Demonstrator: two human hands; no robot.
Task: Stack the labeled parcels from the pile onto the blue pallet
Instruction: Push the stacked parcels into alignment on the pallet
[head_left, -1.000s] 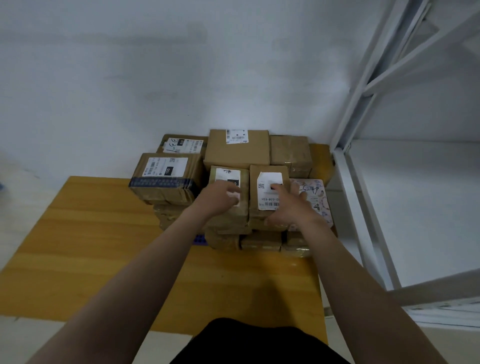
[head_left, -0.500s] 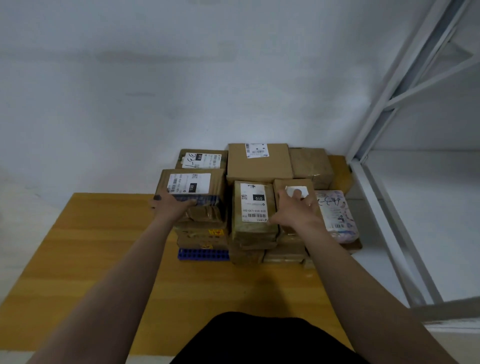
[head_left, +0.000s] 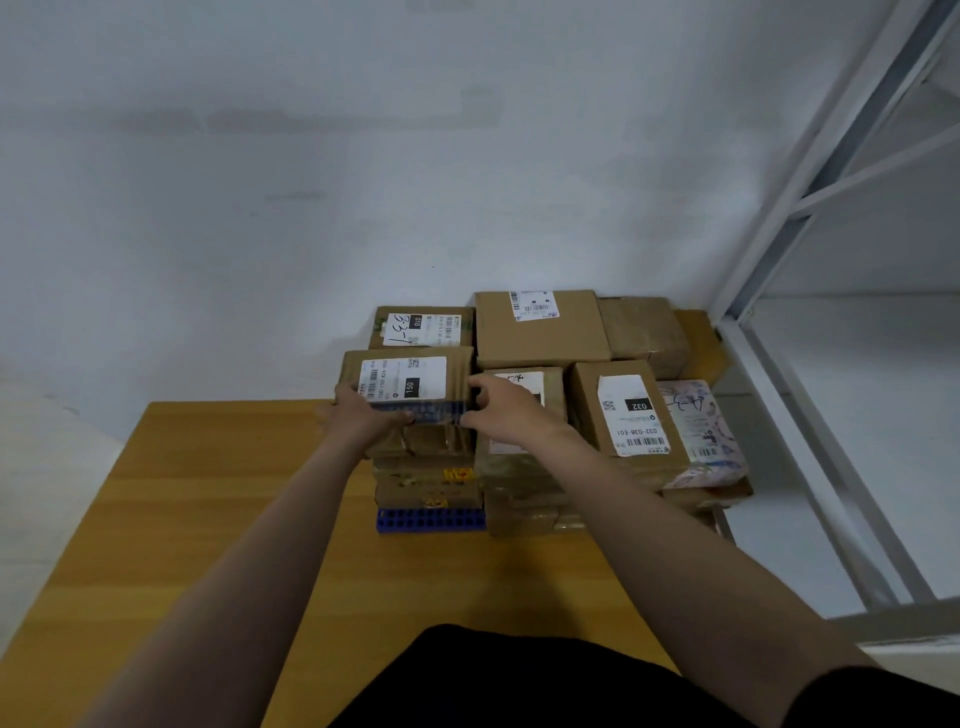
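Several labelled brown parcels are stacked in layers on a blue pallet (head_left: 430, 519), of which only a front strip shows. On the top left front lies a parcel marked 150 (head_left: 408, 382) with blue tape along its near edge. My left hand (head_left: 363, 415) grips its near left corner and my right hand (head_left: 501, 413) grips its right side. To the right lie a partly hidden parcel (head_left: 540, 387), a parcel marked 032 (head_left: 626, 410) and a pale printed bag (head_left: 698, 431). Behind are a parcel marked 010 (head_left: 423, 328) and a larger box (head_left: 540, 327).
The pallet stands on a yellow wooden board (head_left: 208, 519) against a white wall. A white metal shelf frame (head_left: 810, 415) rises close on the right of the stack. A black garment (head_left: 509, 680) fills the bottom of the view.
My right hand left the 032 parcel and moved left onto the 150 parcel's right side. My left hand slid from the middle parcel to the 150 parcel's left corner.
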